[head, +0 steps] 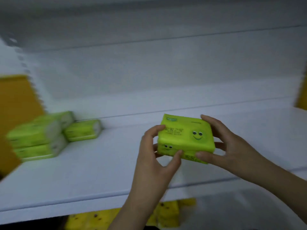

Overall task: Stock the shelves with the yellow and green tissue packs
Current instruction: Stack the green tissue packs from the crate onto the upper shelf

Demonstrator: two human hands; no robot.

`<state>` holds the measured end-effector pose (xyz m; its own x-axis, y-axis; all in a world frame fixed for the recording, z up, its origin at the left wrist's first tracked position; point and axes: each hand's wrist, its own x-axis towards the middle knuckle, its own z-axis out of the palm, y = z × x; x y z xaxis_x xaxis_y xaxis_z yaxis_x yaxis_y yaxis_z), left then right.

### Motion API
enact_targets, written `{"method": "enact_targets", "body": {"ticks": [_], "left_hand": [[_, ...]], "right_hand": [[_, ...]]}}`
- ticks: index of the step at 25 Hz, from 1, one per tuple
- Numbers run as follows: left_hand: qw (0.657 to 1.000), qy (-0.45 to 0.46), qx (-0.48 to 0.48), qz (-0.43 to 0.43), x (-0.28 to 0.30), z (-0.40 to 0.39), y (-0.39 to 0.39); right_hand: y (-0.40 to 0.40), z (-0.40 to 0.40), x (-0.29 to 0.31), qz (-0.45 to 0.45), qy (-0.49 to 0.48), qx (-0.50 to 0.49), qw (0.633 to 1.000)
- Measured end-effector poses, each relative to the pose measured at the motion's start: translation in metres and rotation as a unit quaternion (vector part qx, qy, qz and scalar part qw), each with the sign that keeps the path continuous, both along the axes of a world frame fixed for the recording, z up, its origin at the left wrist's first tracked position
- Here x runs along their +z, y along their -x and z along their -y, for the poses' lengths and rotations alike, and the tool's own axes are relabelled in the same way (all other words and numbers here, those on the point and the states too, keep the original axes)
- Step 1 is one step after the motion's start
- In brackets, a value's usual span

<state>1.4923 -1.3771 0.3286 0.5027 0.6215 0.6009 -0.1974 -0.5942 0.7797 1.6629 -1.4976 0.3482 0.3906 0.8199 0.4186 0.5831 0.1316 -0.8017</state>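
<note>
Big white shelf (99, 171) fills the view, with a stack of green packs (49, 131) parked at 9 o'clock, probably the row being built. Yellow packs (167, 213) peek out at 6 o'clock below. Dead center, left hand (154, 156) and right hand (232, 146) curl around one green pack (186, 138), gripping both ends, held just over the shelf.
</note>
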Motion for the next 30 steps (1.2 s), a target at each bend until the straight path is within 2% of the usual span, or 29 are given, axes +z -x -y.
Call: {"method": "enact_targets", "body": {"ticks": [6,12,13,16,17,22,28,30], "left_hand": [[0.976,-0.065,0.199,-0.054,0.003,-0.101,0.1],[0.933,-0.079,0.332,-0.112,-0.015,-0.191,0.164],[0.92,-0.085,0.357,-0.138,-0.019,-0.202,0.169],[0.846,-0.138,0.47,-0.211,-0.034,-0.224,0.175],[0.837,-0.143,0.483,-0.213,-0.037,-0.227,0.175],[0.857,-0.152,0.413,-0.267,-0.047,-0.234,0.167],[0.849,-0.13,0.403,-0.316,-0.044,-0.226,0.166],[0.858,-0.112,0.401,-0.299,-0.037,-0.211,0.161]], "right_hand": [[0.076,-0.148,-0.005,-0.047,-0.011,0.115,0.992],[0.14,-0.275,-0.02,-0.011,0.042,0.171,0.984],[0.147,-0.292,-0.024,0.016,0.055,0.163,0.985],[0.164,-0.326,-0.042,0.12,0.103,0.103,0.982],[0.17,-0.331,-0.047,0.149,0.11,0.078,0.98],[0.188,-0.339,-0.059,0.221,0.137,-0.014,0.966],[0.179,-0.316,-0.045,0.21,0.169,-0.004,0.963],[0.165,-0.292,-0.034,0.205,0.149,-0.019,0.967]]}}
